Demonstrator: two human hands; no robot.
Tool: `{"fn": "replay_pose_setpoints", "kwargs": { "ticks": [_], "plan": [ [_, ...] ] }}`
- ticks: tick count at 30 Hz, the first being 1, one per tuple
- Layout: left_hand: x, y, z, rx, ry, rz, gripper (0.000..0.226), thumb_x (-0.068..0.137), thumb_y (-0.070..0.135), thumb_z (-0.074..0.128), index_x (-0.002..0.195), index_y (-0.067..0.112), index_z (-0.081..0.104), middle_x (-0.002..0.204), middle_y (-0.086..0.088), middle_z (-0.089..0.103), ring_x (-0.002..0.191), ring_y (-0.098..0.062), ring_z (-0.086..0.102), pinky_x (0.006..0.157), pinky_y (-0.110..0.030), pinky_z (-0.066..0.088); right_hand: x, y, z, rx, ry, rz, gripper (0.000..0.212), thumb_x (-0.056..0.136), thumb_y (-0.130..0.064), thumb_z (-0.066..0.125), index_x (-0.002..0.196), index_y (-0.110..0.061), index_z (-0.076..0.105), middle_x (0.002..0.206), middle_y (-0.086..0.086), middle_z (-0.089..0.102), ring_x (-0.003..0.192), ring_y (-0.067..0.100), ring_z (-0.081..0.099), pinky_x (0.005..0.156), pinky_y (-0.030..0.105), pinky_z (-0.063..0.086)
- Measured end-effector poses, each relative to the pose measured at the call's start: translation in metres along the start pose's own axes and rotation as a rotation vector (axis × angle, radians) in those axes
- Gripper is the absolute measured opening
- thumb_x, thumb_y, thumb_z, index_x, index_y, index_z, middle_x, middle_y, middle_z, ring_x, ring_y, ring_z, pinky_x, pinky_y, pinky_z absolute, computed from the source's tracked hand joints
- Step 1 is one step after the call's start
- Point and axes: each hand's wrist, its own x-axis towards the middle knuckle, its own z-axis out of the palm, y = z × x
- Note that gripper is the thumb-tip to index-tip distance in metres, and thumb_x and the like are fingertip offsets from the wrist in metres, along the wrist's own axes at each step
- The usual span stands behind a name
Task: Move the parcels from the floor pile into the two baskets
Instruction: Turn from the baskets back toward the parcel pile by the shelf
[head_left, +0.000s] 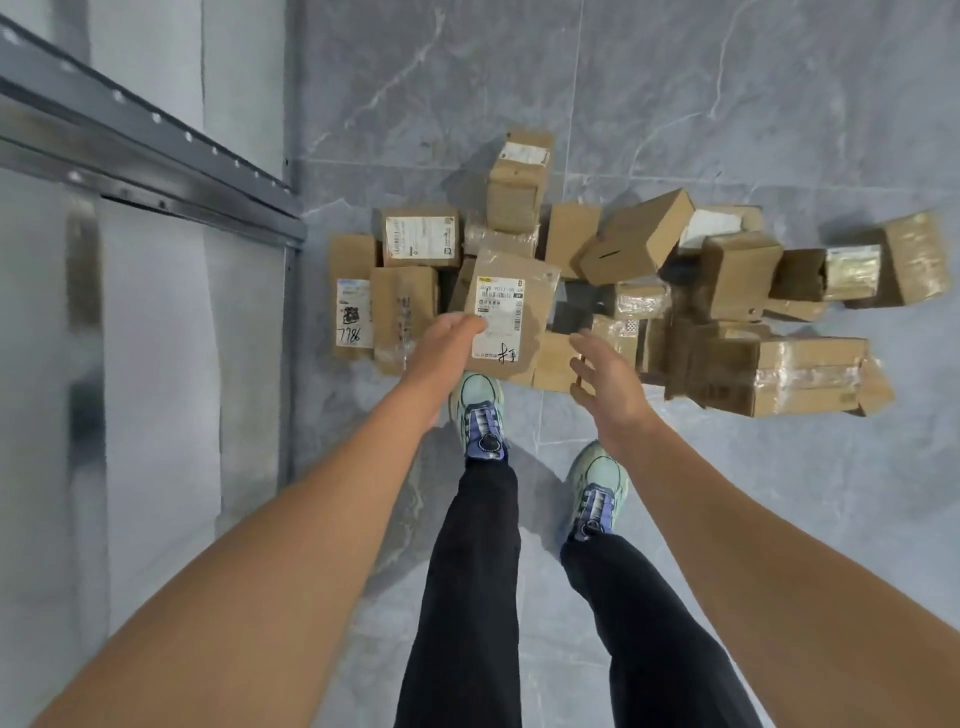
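Early yet: floor pile (639, 236) looks almost whole, baskets out of view. Left grip (447, 345) pinches a flat parcel (511, 306) above the pile; right grip (608, 387) spread, empty.

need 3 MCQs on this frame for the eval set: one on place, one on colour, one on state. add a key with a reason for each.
1. Where is the grey metal shelving frame relative to the pile of brown cardboard parcels?
A. To its left
B. To its right
C. On top of it

2. What colour are the person's shoes?
A. Red
B. Mint green with purple
C. Plain black

3. What state is the right hand in?
A. Open, holding nothing
B. Gripping a box
C. Clenched in a fist

Key:
1 A: the frame fills the left side of the view and the pile lies to its right.
2 B: mint toes and purple lacing show.
3 A: its fingers are spread at the pile's near edge with nothing in them.
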Motion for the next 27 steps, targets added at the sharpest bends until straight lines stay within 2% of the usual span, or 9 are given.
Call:
{"fn": "replay_pose_setpoints", "kwargs": {
  "ticks": [3, 8, 10, 13, 14, 17, 20, 24, 27],
  "plan": [
    [0.053, -0.005, 0.002, 0.014, -0.007, -0.015, 0.035, 0.106, 0.035, 0.047, 0.125, 0.009, 0.06, 0.097, 0.005, 0.068, 0.073, -0.002, 0.059, 0.057, -0.022, 0.041, 0.046, 0.014, 0.015, 0.005, 0.025, 0.056, 0.056, 0.106, -0.039, 0.052, 0.158, -0.021, 0.039, 0.147, -0.006, 0.046, 0.148, 0.021, 0.038, 0.122, 0.043, 0.032],
    [0.115, -0.015, 0.003, -0.001, -0.034, -0.056, 0.025, 0.103, 0.031, 0.051, 0.114, 0.009, 0.054, 0.096, -0.003, 0.068, 0.072, -0.008, 0.065, 0.046, -0.015, 0.045, 0.106, 0.023, 0.035, 0.091, 0.098, 0.115, 0.061, 0.106, -0.053, 0.046, 0.159, -0.023, 0.037, 0.164, 0.0, 0.037, 0.152, 0.022, 0.033, 0.126, 0.046, 0.024],
    [0.129, -0.018, 0.006, 0.018, -0.066, -0.066, 0.027, 0.101, 0.035, 0.051, 0.113, 0.011, 0.055, 0.1, -0.003, 0.067, 0.08, -0.012, 0.064, 0.051, -0.017, 0.046, 0.124, 0.026, 0.041, 0.124, 0.107, 0.115, 0.065, 0.104, -0.06, 0.043, 0.159, -0.025, 0.038, 0.164, -0.004, 0.039, 0.151, 0.021, 0.034, 0.127, 0.048, 0.021],
    [0.148, -0.026, 0.009, -0.006, -0.081, -0.068, 0.065, 0.085, 0.056, 0.053, 0.135, 0.015, 0.055, 0.125, -0.007, 0.066, 0.106, -0.021, 0.067, 0.07, -0.03, 0.048, 0.144, 0.033, 0.045, 0.146, 0.095, 0.099, 0.073, 0.097, -0.072, 0.04, 0.157, -0.029, 0.044, 0.16, -0.01, 0.046, 0.148, 0.016, 0.037, 0.127, 0.05, 0.017],
    [0.154, -0.029, 0.009, -0.011, -0.087, -0.07, 0.066, 0.083, 0.058, 0.052, 0.135, 0.017, 0.055, 0.126, -0.007, 0.066, 0.109, -0.023, 0.066, 0.073, -0.033, 0.047, 0.15, 0.035, 0.045, 0.16, 0.092, 0.093, 0.073, 0.097, -0.073, 0.039, 0.155, -0.03, 0.047, 0.158, -0.011, 0.048, 0.147, 0.015, 0.039, 0.127, 0.049, 0.018],
    [0.163, -0.03, 0.009, -0.057, -0.124, -0.056, 0.026, 0.1, 0.043, 0.047, 0.109, 0.025, 0.061, 0.113, -0.006, 0.07, 0.102, -0.021, 0.068, 0.079, -0.036, 0.047, 0.158, 0.036, 0.046, 0.197, 0.055, 0.089, 0.068, 0.103, -0.07, 0.031, 0.152, -0.027, 0.051, 0.15, -0.009, 0.057, 0.142, 0.015, 0.047, 0.125, 0.046, 0.027],
    [0.161, -0.033, 0.006, -0.117, -0.147, -0.049, 0.022, 0.104, 0.042, 0.044, 0.097, 0.031, 0.061, 0.106, -0.001, 0.072, 0.102, -0.02, 0.068, 0.082, -0.037, 0.048, 0.153, 0.034, 0.048, 0.197, 0.038, 0.086, 0.07, 0.103, -0.071, 0.028, 0.153, -0.027, 0.051, 0.149, -0.008, 0.057, 0.14, 0.017, 0.048, 0.123, 0.048, 0.031],
    [0.134, -0.031, -0.003, -0.196, -0.169, -0.028, 0.033, 0.106, 0.044, 0.041, 0.119, 0.025, 0.064, 0.114, 0.003, 0.073, 0.104, -0.011, 0.067, 0.074, -0.03, 0.044, 0.128, 0.025, 0.051, 0.155, 0.048, 0.057, 0.066, 0.104, -0.069, 0.031, 0.152, -0.028, 0.051, 0.149, -0.009, 0.056, 0.14, 0.016, 0.048, 0.122, 0.049, 0.034],
    [0.108, -0.03, -0.015, -0.227, -0.172, -0.01, 0.049, 0.104, 0.053, 0.042, 0.142, 0.025, 0.055, 0.13, 0.008, 0.068, 0.114, -0.003, 0.062, 0.079, -0.026, 0.041, 0.096, 0.012, 0.053, 0.108, 0.043, 0.024, 0.065, 0.104, -0.069, 0.03, 0.152, -0.029, 0.051, 0.142, -0.014, 0.059, 0.14, 0.015, 0.048, 0.12, 0.048, 0.036]
  ]
}}
